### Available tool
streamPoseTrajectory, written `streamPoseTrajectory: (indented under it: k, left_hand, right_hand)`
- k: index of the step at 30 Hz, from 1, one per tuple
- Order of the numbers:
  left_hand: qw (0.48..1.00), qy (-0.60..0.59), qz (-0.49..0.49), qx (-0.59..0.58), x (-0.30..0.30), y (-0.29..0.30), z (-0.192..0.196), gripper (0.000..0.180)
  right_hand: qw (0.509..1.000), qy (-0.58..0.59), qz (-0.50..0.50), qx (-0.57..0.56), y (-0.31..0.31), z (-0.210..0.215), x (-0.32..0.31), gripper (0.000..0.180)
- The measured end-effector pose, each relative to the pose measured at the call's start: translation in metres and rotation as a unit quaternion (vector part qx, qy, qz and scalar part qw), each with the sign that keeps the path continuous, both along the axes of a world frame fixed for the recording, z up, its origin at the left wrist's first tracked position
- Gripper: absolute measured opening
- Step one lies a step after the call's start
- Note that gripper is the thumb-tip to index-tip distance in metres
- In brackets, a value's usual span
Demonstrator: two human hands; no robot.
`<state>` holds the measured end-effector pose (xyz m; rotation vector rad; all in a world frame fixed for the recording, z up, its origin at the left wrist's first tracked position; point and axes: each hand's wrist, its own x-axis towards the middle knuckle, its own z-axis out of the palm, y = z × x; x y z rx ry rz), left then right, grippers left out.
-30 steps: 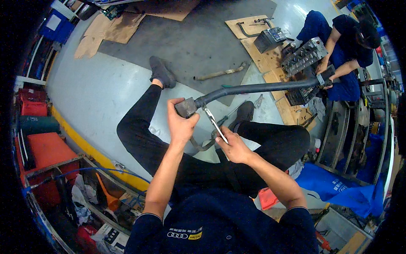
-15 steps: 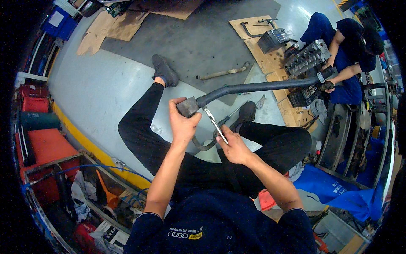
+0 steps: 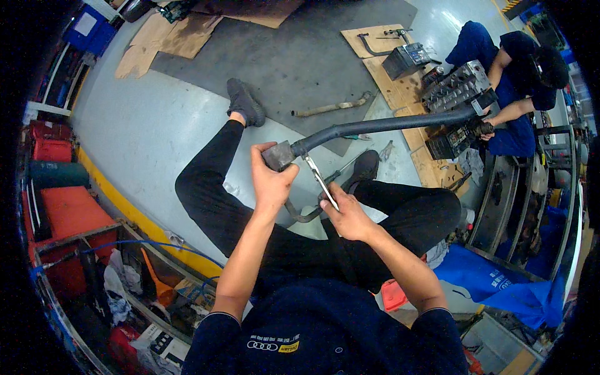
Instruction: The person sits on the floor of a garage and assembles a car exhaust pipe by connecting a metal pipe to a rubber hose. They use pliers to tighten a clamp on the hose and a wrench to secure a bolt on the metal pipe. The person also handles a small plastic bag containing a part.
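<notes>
- A metal pipe [image 3: 331, 105] lies on the grey mat [image 3: 269, 56]; a co-worker [image 3: 514, 84] sits beyond the black hose [image 3: 381, 125].
- Left hand [image 3: 272, 189] clasps the grey block [image 3: 279, 155] at the hose's near end.
- Right hand [image 3: 347, 216] grips the silver tool [image 3: 319, 179], tip beside that end.

Two bare hands [image 3: 272, 187] [image 3: 350, 215] are working at one long, black, bent pipe [image 3: 390, 125]. Near it, two black shoes [image 3: 245, 105] [image 3: 364, 167] are resting. Beyond it, one thin, tan pipe [image 3: 331, 107] is lying.
</notes>
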<state>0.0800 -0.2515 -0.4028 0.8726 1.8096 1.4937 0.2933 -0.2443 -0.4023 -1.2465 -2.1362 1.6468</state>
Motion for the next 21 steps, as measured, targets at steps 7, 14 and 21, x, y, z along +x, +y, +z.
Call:
streamPoseTrajectory:
  k: [7,14,21]
  left_hand:
    - [1.0,-0.006,0.008,0.004,0.0006,0.0,0.0008,0.053]
    - [1.0,0.01,0.013,-0.001,0.0013,0.0,0.0,0.054]
    - [1.0,-0.021,0.015,0.007,0.0023,0.0001,-0.0021,0.055]
  right_hand:
    - [0.998,0.004,0.002,-0.069,0.0023,0.0064,-0.0027,0.03]
    - [0.999,0.012,0.016,-0.042,0.0071,0.0055,0.0007,0.031]
    - [1.0,0.0,0.014,-0.022,0.0069,0.0065,0.0001,0.03]
